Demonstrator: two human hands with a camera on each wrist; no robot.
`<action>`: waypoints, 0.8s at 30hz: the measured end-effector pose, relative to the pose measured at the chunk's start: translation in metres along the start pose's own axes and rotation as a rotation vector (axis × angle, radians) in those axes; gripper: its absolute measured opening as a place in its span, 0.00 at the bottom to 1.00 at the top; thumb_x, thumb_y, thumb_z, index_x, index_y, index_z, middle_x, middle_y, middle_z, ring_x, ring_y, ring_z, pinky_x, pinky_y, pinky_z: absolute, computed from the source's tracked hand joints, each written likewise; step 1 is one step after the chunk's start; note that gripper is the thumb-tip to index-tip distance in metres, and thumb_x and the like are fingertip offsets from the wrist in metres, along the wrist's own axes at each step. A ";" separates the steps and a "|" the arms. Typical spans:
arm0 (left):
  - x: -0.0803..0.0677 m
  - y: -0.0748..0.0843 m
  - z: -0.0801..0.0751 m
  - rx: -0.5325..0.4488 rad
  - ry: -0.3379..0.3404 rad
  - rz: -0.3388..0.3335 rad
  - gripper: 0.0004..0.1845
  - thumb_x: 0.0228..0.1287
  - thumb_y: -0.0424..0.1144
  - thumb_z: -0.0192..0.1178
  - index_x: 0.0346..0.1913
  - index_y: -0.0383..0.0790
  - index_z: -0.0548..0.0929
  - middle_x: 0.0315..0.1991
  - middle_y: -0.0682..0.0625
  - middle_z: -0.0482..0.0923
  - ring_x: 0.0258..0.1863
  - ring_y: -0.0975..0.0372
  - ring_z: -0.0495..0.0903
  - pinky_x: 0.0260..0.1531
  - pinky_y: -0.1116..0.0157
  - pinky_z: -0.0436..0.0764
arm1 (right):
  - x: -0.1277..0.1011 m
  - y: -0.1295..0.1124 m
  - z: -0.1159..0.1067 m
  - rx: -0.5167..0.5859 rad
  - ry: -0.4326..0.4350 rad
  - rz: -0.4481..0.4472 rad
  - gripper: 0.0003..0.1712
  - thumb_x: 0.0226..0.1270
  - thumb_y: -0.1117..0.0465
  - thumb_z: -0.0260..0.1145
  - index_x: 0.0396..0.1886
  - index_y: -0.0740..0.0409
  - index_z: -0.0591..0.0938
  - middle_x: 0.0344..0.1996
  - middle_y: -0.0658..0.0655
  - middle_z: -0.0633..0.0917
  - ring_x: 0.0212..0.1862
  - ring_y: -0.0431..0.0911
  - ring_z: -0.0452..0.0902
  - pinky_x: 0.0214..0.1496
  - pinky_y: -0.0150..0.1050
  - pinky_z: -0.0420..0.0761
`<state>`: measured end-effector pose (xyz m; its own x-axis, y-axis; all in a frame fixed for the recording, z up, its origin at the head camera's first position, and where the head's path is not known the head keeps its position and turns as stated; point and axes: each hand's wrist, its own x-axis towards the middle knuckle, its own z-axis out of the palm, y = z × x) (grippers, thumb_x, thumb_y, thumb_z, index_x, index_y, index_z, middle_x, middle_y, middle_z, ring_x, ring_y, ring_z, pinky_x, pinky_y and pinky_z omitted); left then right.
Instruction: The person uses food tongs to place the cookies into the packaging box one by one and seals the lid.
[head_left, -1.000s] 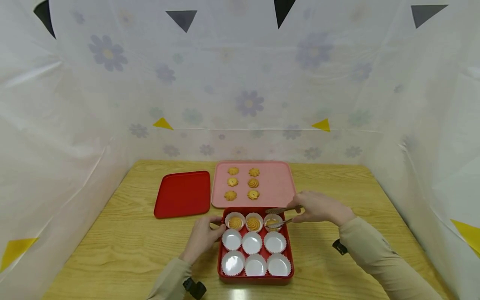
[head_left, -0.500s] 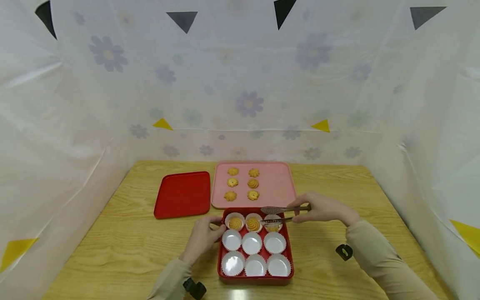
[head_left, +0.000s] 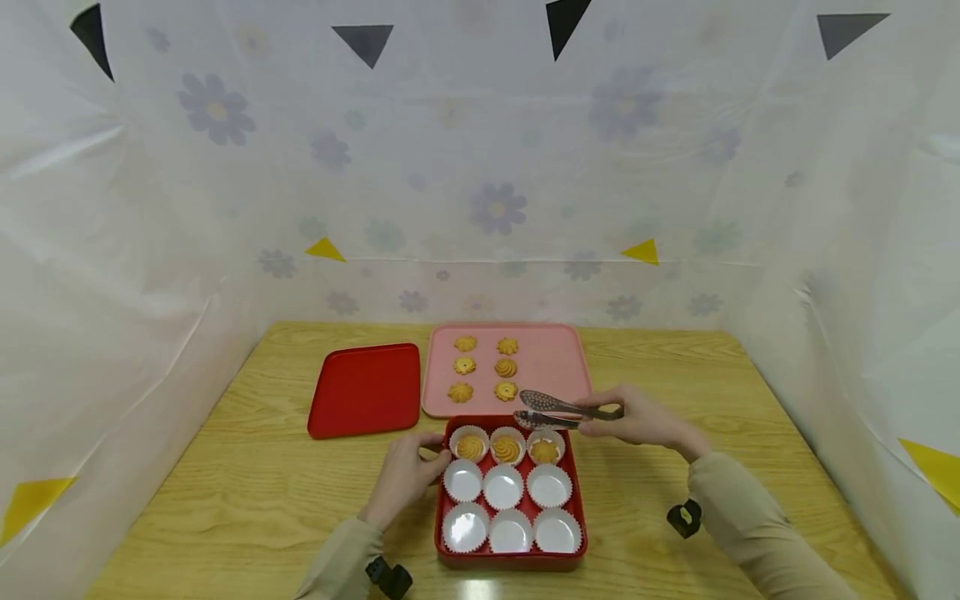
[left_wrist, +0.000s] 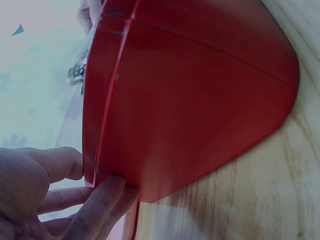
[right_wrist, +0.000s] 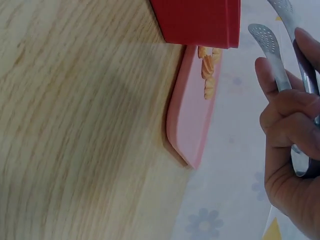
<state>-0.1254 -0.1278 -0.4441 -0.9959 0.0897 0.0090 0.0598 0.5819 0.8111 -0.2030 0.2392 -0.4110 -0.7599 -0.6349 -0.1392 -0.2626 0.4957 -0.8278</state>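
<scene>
A red box (head_left: 512, 562) holds white paper cups in three rows. Round cookies lie in all three cups of its far row, including a ridged cookie (head_left: 543, 452) at the right; the other cups hold nothing. My left hand (head_left: 407, 472) grips the box's far left corner, its fingers against the red outer wall (left_wrist: 190, 100) in the left wrist view. Metal tongs (head_left: 542, 402) with perforated tips are in my right hand (head_left: 639, 418). Their arms stand apart with nothing between them, over the box's far right edge and the near side of the pink tray.
Behind the box, a pink tray (head_left: 555, 367) carries several cookies in two columns, among them a swirled cookie (head_left: 506, 367). A flat red tray or lid (head_left: 365, 392) lies to its left. All rest on a wooden table (head_left: 225, 492) with patterned sheeting around it.
The tongs have risen away from the far right cup and spread apart, leaving a cookie in it. My left hand stays at the box corner.
</scene>
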 end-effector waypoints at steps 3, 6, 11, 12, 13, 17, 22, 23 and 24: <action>0.000 0.000 0.000 -0.001 -0.002 -0.004 0.13 0.63 0.33 0.65 0.49 0.31 0.87 0.42 0.41 0.88 0.28 0.64 0.81 0.27 0.71 0.79 | 0.003 0.004 0.004 0.012 0.055 0.031 0.29 0.70 0.51 0.67 0.66 0.60 0.78 0.38 0.66 0.85 0.15 0.33 0.56 0.18 0.30 0.64; 0.000 0.000 0.000 -0.004 -0.003 -0.009 0.13 0.63 0.33 0.65 0.49 0.31 0.87 0.42 0.41 0.88 0.28 0.64 0.81 0.27 0.71 0.79 | 0.009 0.005 0.009 -0.047 0.133 0.041 0.29 0.69 0.50 0.68 0.65 0.60 0.79 0.43 0.64 0.86 0.23 0.35 0.66 0.24 0.31 0.70; 0.000 0.000 0.000 0.000 0.001 -0.008 0.13 0.62 0.33 0.66 0.49 0.31 0.87 0.43 0.42 0.88 0.29 0.63 0.82 0.27 0.71 0.79 | 0.022 -0.001 0.017 -0.240 0.229 0.048 0.25 0.68 0.51 0.69 0.59 0.61 0.83 0.37 0.55 0.87 0.29 0.39 0.71 0.29 0.32 0.72; 0.000 0.000 0.000 0.001 0.002 -0.007 0.13 0.62 0.33 0.66 0.49 0.31 0.87 0.43 0.41 0.88 0.29 0.63 0.82 0.27 0.71 0.79 | 0.025 -0.003 0.019 -0.267 0.237 0.058 0.24 0.68 0.51 0.69 0.57 0.61 0.84 0.36 0.54 0.87 0.29 0.39 0.71 0.28 0.32 0.72; 0.000 0.000 0.000 0.001 0.002 -0.003 0.13 0.62 0.33 0.66 0.49 0.31 0.87 0.42 0.41 0.88 0.29 0.63 0.82 0.27 0.71 0.79 | 0.028 -0.006 0.020 -0.283 0.239 0.071 0.23 0.68 0.52 0.69 0.57 0.61 0.84 0.34 0.53 0.87 0.28 0.40 0.70 0.28 0.33 0.71; -0.001 0.001 0.000 0.001 -0.003 -0.001 0.13 0.62 0.32 0.66 0.49 0.31 0.87 0.42 0.41 0.88 0.28 0.62 0.81 0.26 0.71 0.78 | 0.038 -0.015 0.023 -0.302 0.237 0.109 0.20 0.67 0.55 0.69 0.54 0.62 0.85 0.34 0.54 0.87 0.30 0.42 0.72 0.30 0.34 0.72; -0.001 0.001 0.000 0.004 -0.005 -0.001 0.13 0.62 0.32 0.66 0.48 0.31 0.87 0.42 0.41 0.88 0.29 0.62 0.81 0.27 0.71 0.78 | 0.053 -0.021 0.027 -0.265 0.217 0.148 0.13 0.66 0.56 0.70 0.43 0.60 0.87 0.28 0.54 0.84 0.28 0.42 0.72 0.30 0.36 0.74; 0.000 0.001 0.000 0.004 -0.004 0.001 0.13 0.62 0.32 0.66 0.48 0.30 0.87 0.42 0.41 0.88 0.29 0.62 0.81 0.27 0.71 0.78 | 0.056 -0.022 0.028 -0.250 0.212 0.160 0.11 0.66 0.57 0.70 0.41 0.60 0.87 0.27 0.54 0.83 0.27 0.42 0.71 0.30 0.36 0.74; 0.000 0.001 0.000 0.005 -0.003 0.004 0.13 0.61 0.32 0.66 0.48 0.30 0.87 0.42 0.41 0.88 0.29 0.61 0.81 0.27 0.71 0.78 | 0.058 -0.022 0.028 -0.240 0.210 0.177 0.10 0.66 0.57 0.70 0.39 0.59 0.87 0.25 0.53 0.82 0.26 0.42 0.71 0.29 0.36 0.74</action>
<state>-0.1249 -0.1274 -0.4434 -0.9955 0.0945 0.0098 0.0636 0.5858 0.8080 -0.2246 0.1751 -0.4165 -0.9049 -0.4042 -0.1335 -0.2297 0.7277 -0.6463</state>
